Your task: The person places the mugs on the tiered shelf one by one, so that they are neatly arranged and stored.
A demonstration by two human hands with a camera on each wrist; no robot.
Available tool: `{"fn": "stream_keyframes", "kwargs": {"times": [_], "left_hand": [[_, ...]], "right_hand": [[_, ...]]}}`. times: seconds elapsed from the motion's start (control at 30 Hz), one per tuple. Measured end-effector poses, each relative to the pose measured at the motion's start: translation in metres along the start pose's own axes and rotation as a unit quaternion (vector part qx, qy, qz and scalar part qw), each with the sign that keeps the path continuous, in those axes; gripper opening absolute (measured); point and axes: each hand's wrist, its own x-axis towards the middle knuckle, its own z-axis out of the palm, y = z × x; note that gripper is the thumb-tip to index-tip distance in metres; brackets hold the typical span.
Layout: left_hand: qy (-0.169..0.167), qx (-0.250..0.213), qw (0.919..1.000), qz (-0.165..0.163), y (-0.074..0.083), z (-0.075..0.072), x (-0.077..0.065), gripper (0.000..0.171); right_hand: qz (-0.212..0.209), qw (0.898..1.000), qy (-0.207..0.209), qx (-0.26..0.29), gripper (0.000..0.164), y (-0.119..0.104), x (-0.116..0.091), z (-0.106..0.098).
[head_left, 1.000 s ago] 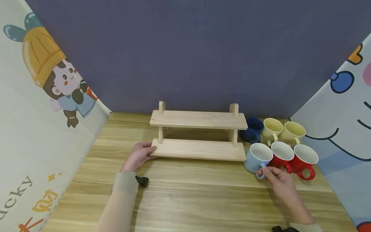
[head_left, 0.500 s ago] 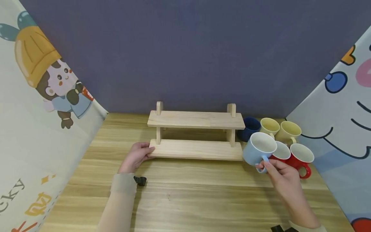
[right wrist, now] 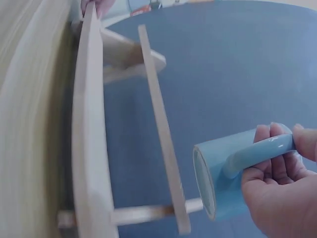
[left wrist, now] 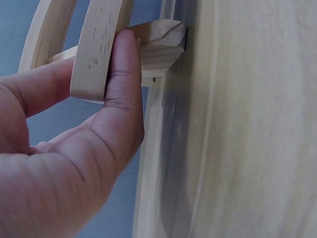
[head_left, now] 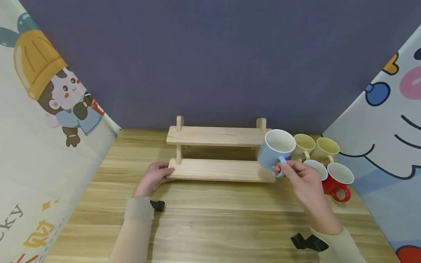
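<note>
A two-tier wooden shelf (head_left: 220, 170) stands on the table. My left hand (head_left: 152, 178) pinches the left end of its lower board, thumb on top and fingers beneath; the left wrist view shows the board's end (left wrist: 91, 74) between them. By its handle, my right hand (head_left: 304, 184) holds a light blue mug (head_left: 275, 149) upright in the air, in front of the shelf's right end. In the right wrist view the fingers curl through the blue handle (right wrist: 260, 151), and the mug's base faces the shelf boards.
Right of the shelf stand two yellow mugs (head_left: 327, 149) and, nearer, two red mugs (head_left: 340, 179) with white insides, one partly behind my right hand. A dark blue mug is almost wholly hidden by the light blue one. A dark wall (head_left: 210, 65) rises behind.
My right hand has lifted the light blue mug from beside the red mugs and carried it up and left to the shelf's right end. My left hand keeps its hold.
</note>
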Motion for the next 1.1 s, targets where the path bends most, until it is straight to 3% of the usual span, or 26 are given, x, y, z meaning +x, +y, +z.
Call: {"fn": "stream_keyframes", "kwargs": {"times": [0.1,0.23,0.33,0.57,1.1], "left_hand": [[0.000,0.001,1.0000,-0.001,0.000,0.000,0.000,0.048],[-0.001,0.000,1.0000,0.000,-0.001,0.000,0.001,0.048],[-0.004,0.000,1.0000,0.001,-0.002,0.000,0.002,0.051],[-0.004,0.002,1.0000,0.005,-0.002,-0.001,0.001,0.050],[0.004,-0.004,1.0000,0.003,-0.004,-0.002,0.003,0.047]], "right_hand": [[-0.008,1.000,-0.004,0.013,0.029,-0.008,0.010,0.014],[-0.015,0.996,-0.017,0.087,0.029,-0.014,0.026,0.036],[-0.018,0.994,-0.024,0.109,0.029,-0.018,0.036,0.051],[-0.037,0.995,-0.031,0.092,0.029,-0.024,0.053,0.087],[-0.038,0.993,-0.056,0.098,0.023,-0.030,0.081,0.172]]}}
